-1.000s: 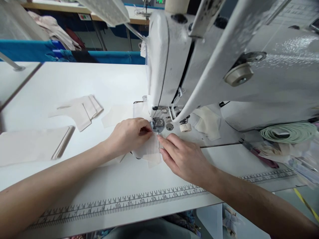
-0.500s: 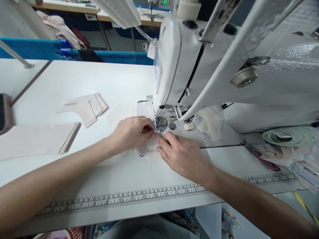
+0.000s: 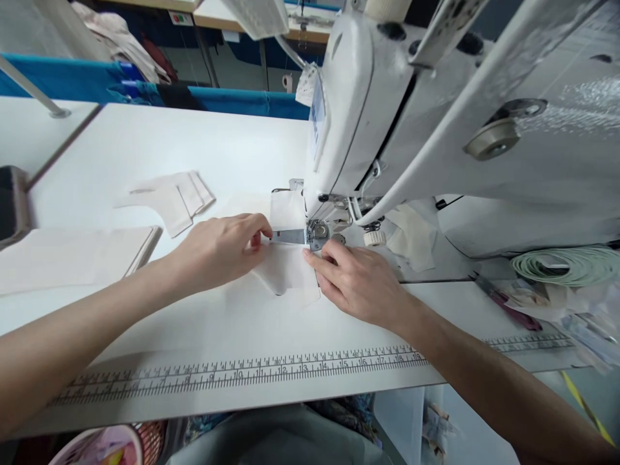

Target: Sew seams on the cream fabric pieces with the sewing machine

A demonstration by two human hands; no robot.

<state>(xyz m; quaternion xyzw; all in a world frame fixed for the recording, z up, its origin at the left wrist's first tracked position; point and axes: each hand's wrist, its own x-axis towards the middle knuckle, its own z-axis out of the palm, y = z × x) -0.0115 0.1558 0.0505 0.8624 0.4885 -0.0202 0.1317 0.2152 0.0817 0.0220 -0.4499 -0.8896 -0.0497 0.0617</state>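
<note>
A small white fabric piece [image 3: 293, 266] lies in front of the presser foot [image 3: 317, 232] of a white sewing machine [image 3: 339, 110]. My left hand [image 3: 225, 248] pinches its upper left corner, thumb against curled fingers. At the right end of the same edge, close by the foot, my right hand [image 3: 361, 281] grips the cloth between index finger and thumb, the other fingers bent below. The edge runs fairly straight between both hands. Behind it, a strip of metal plate [image 3: 288, 237] shows. Another pale cloth part [image 3: 288, 210] lies beyond that plate, left of the machine head.
Cut fabric pieces [image 3: 174, 200] and a folded stack [image 3: 72, 258] lie on the left. A dark-topped block [image 3: 12, 203] sits at the left edge. Cream cloth [image 3: 411, 236], snips [image 3: 508, 303] and a green coil [image 3: 557, 265] are on the right. A printed ruler [image 3: 290, 368] follows the front edge.
My left hand has moved left, away from my right hand, and the fabric edge now spans the gap. More of the metal plate shows. The view has shifted slightly.
</note>
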